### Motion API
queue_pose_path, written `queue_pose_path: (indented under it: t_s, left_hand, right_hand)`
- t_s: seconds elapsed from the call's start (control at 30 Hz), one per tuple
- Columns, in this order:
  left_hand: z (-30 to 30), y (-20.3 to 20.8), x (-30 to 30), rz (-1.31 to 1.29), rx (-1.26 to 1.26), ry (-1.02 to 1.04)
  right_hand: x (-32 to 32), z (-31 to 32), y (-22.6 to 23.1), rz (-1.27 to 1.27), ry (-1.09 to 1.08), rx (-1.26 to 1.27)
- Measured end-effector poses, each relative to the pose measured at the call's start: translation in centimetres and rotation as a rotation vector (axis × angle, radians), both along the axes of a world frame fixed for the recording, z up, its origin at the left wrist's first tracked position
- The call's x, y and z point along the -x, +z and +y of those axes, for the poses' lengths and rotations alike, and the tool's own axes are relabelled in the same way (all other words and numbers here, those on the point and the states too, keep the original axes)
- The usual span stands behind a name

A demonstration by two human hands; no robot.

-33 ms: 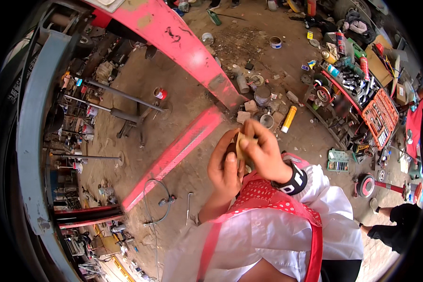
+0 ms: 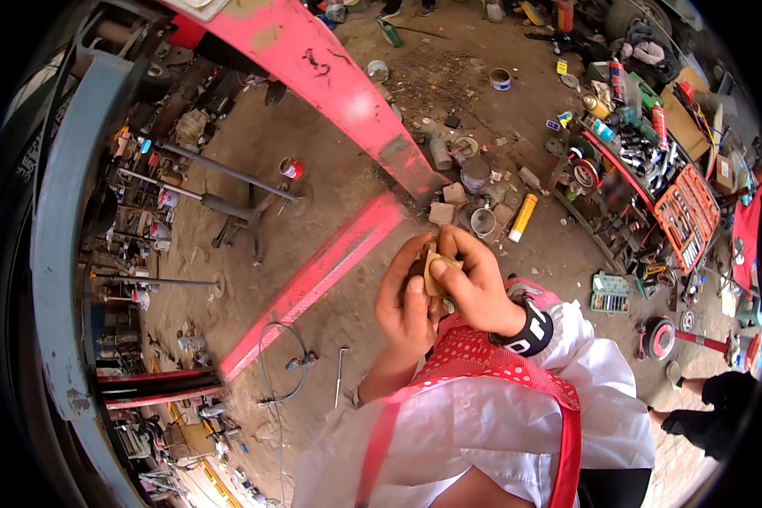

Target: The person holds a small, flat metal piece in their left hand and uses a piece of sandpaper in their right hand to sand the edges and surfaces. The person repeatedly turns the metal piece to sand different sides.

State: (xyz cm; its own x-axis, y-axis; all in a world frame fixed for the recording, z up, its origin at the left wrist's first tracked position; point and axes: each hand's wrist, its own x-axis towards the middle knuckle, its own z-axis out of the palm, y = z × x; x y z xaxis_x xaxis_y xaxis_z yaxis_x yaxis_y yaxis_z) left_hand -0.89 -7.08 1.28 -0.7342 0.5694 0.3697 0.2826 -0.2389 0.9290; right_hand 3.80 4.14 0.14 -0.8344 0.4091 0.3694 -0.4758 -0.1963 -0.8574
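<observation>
Both hands meet in front of my apron at the middle of the view. My right hand [image 2: 477, 285] pinches a folded tan piece that looks like sandpaper [image 2: 434, 273] between thumb and fingers. My left hand [image 2: 404, 298] curls around a small dark object [image 2: 418, 267], mostly hidden by the fingers, so its kind does not show. The sandpaper presses against that object's side. A black band with white marks [image 2: 533, 329] circles my right wrist.
Pink lift arms [image 2: 313, 284] cross the floor ahead, beside a grey post [image 2: 68, 254]. A yellow tube [image 2: 522, 218] and tins lie beyond my hands. To the right stand a tool-laden cart, an orange socket case [image 2: 686, 212] and a person in dark clothes [image 2: 720, 406].
My right hand has shifted slightly down along the object, and more of the tan sandpaper shows between the fingers. My left hand stays nearly still.
</observation>
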Motion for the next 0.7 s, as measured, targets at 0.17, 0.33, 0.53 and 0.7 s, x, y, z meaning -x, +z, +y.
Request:
queue_pose_path:
  t_s: [0.17, 0.33, 0.53, 0.7]
  left_hand:
    - [-2.7, -0.4, -0.2, -0.124, -0.036, 0.115]
    - [-1.5, -2.0, 1.0, -0.223, -0.091, 0.108]
    - [-1.4, -1.5, 1.9, -0.367, -0.358, -0.076]
    - [-2.0, -2.2, 2.9, -0.352, -0.272, -0.056]
  right_hand:
    - [1.9, -1.8, 1.8, -0.128, 0.046, 0.052]
    - [2.9, -2.4, 0.6, -0.174, 0.088, 0.169]
    - [4.4, -2.7, -0.1, -0.1, 0.111, 0.203]
    - [6.4, -1.6, -2.5, -0.137, 0.161, 0.22]
